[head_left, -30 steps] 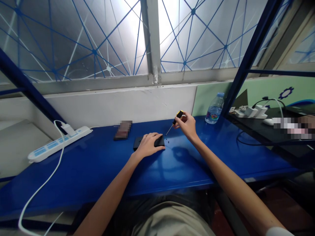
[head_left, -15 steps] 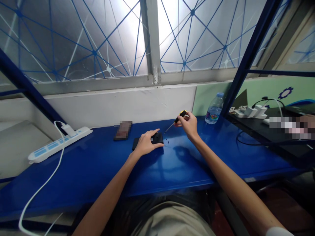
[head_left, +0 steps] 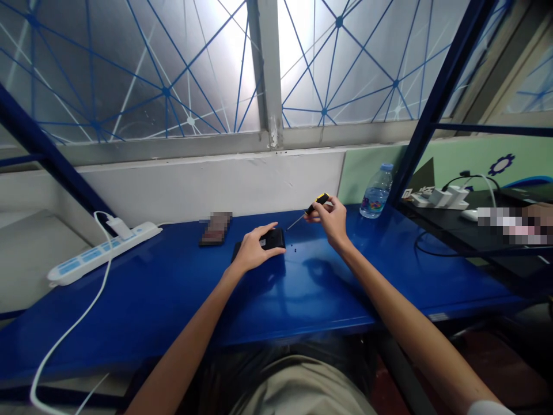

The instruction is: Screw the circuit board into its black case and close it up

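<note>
My left hand (head_left: 253, 248) grips a flat black device (head_left: 273, 239) and holds its right end tilted up off the blue table (head_left: 173, 288). My right hand (head_left: 332, 219) pinches a small screwdriver (head_left: 314, 204) with a yellow and black handle. Its thin shaft points down and left, with the tip in the air just above the device's far right corner. A few tiny dark screws (head_left: 292, 249) lie on the table right of the device.
A blurred dark flat object (head_left: 216, 228) lies behind the device. A white power strip (head_left: 101, 252) with a trailing cable sits at the left, a water bottle (head_left: 377, 191) at the right. Blue frame posts rise on both sides. Another desk with chargers (head_left: 440, 197) stands far right.
My left hand went from lying flat on the device to gripping it and tilting its right end up. The screwdriver rose and turned more level.
</note>
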Demonstrator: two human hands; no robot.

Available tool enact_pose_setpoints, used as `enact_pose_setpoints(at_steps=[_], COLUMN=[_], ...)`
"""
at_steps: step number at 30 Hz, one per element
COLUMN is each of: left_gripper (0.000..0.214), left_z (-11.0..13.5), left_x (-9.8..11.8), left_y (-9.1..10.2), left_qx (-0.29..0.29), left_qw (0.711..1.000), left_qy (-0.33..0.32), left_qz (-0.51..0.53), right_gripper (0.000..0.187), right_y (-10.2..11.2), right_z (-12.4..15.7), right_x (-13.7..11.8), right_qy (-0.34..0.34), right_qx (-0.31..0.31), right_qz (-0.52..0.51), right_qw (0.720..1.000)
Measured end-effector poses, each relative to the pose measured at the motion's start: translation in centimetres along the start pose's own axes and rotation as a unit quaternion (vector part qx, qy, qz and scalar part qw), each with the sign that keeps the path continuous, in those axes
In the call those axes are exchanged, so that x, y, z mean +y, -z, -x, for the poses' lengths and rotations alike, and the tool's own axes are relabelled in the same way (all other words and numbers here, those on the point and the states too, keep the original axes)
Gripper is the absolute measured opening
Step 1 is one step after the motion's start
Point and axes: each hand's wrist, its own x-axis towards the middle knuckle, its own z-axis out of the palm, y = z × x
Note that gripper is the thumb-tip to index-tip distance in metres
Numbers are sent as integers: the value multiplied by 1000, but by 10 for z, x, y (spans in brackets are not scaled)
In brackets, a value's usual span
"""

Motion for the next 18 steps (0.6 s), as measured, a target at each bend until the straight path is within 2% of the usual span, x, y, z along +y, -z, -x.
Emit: enact_pose_setpoints(at_steps=[18], left_gripper=[73], left_z=[0], left_x=[4], left_y=[4], left_qx=[8], left_qw=[1000], left_qy=[8], left_qz=[23], right_gripper=[27], right_y=[-5], right_z=[5], right_x=[0], right_qy=[10], right_qx=[-3], right_qz=[-35], right_qw=[999])
